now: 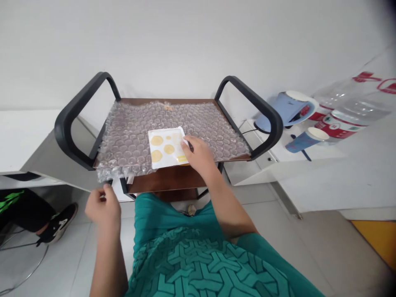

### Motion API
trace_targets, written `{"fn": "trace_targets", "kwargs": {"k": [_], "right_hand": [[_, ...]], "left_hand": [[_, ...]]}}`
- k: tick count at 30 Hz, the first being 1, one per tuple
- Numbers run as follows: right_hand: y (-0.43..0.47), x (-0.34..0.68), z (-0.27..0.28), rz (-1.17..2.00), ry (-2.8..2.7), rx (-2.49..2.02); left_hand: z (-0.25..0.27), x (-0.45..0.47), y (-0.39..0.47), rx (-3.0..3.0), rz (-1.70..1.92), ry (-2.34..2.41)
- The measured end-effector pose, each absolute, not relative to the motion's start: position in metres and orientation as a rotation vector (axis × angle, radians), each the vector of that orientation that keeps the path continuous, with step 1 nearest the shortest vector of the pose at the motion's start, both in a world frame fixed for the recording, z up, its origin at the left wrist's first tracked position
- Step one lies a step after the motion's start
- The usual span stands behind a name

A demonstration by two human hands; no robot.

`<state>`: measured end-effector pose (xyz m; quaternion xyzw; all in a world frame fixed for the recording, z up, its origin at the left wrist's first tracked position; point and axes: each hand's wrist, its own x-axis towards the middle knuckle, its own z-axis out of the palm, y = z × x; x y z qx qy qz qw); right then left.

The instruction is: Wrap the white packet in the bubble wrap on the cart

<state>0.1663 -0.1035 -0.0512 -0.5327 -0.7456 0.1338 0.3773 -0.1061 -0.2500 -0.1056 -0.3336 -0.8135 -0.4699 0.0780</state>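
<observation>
Shelves (167, 181), brown with black side rails, were placed in the middle of the view. A white ledge (324, 154) was seen at 3 o'clock. The top shelf was nearly all covered by a sheet of bubble wrap (133, 136), and its 8 o'clock corner was left hanging over the edge. Two big water bottles (340, 128) with red labels and a blue kettle (275, 111) were stood between 2 and 3 o'clock. The left hand (103, 203) was held at 8 o'clock, just below that hanging corner. Its fingers were curled in, but whether anything was pinched there could not be told. By the right hand (201, 156), near the middle, a white card (165, 148) with yellow spots was pinched at its 3 o'clock edge. The card was held at the 6 o'clock side of the bubble wrap. A blue paper cup (301, 142) was set on the ledge at 3 o'clock.
</observation>
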Motion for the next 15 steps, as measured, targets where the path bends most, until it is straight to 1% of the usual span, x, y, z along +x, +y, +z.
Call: {"fn": "trace_targets", "kwargs": {"k": [3, 5, 7, 12, 15], "right_hand": [[-0.108, 0.165, -0.05, 0.158, -2.034, -1.306], [-0.115, 0.163, -0.049, 0.125, -2.208, -1.151], [-0.121, 0.162, -0.051, 0.123, -2.339, -1.019], [-0.125, 0.166, -0.063, 0.124, -2.329, -0.974], [-0.124, 0.165, -0.071, 0.098, -2.187, -0.973]], "left_hand": [[-0.121, -0.089, -0.257, -1.256, -1.271, -2.031], [-0.121, -0.077, -0.254, -1.461, -1.179, -1.785], [-0.118, -0.067, -0.245, -1.622, -1.093, -1.685], [-0.109, -0.059, -0.218, -1.739, -0.894, -1.909], [-0.105, -0.061, -0.209, -1.755, -0.878, -1.995]]}}
